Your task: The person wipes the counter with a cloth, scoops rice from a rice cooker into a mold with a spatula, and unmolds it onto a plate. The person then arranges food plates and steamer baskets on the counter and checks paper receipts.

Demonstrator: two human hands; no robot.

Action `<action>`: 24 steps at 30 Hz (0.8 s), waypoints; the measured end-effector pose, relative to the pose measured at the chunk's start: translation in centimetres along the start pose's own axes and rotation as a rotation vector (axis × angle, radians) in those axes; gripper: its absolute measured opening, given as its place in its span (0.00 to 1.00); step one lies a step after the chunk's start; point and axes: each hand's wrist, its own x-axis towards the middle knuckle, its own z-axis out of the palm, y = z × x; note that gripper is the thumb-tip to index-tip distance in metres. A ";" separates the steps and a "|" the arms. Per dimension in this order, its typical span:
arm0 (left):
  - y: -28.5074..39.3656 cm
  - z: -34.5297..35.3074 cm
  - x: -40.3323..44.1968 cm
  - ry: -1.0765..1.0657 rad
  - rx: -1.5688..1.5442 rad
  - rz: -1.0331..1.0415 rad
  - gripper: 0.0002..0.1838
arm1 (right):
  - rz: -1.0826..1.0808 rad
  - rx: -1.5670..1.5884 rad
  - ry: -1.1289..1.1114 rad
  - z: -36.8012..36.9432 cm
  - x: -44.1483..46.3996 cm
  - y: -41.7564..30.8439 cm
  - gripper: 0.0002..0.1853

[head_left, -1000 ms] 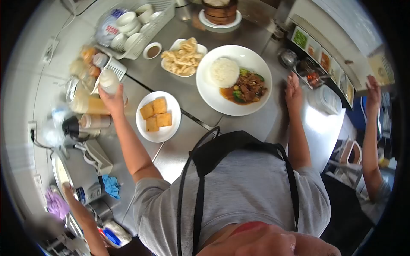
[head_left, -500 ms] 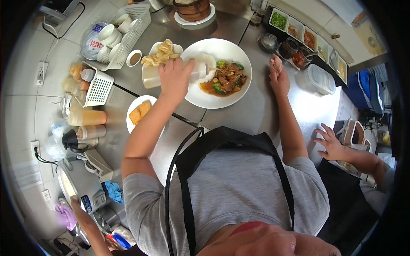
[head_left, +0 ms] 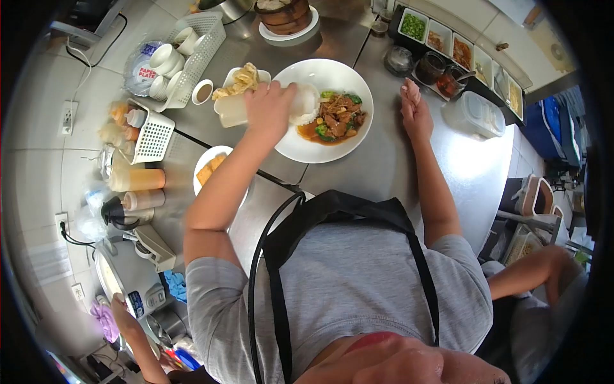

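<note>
Left of centre, gripping a pale bottle (head_left: pixel 234 110) in the left hand (head_left: pixel 271 109), sideways over the white plate (head_left: pixel 320 75) at upper centre; right of centre, extending the right hand (head_left: pixel 416 112) with fingers narrow, cannot tell if holding anything.

White tiled wall (head_left: pixel 38 173) on L w/ elec. outlets (head_left: pixel 69 119); s/steel counter (head_left: pixel 390 153), bright glare (head_left: pixel 476 153) on R.
</note>
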 end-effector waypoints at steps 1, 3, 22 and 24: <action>0.8 0.1 0.8 -0.003 -0.005 -0.009 0.25 | -0.022 -0.042 0.030 0.3 0.2 0.5 0.18; 2.0 -0.3 1.5 -0.038 -0.027 -0.017 0.24 | -0.042 -0.057 0.042 0.3 0.4 0.7 0.18; -14.2 -3.1 -9.8 0.602 -1.310 -0.655 0.33 | -0.278 0.066 0.010 -0.2 -0.1 -1.6 0.20; -16.7 -3.2 -12.0 0.718 -1.218 -0.801 0.33 | -0.337 0.062 0.015 -0.1 0.0 -1.2 0.20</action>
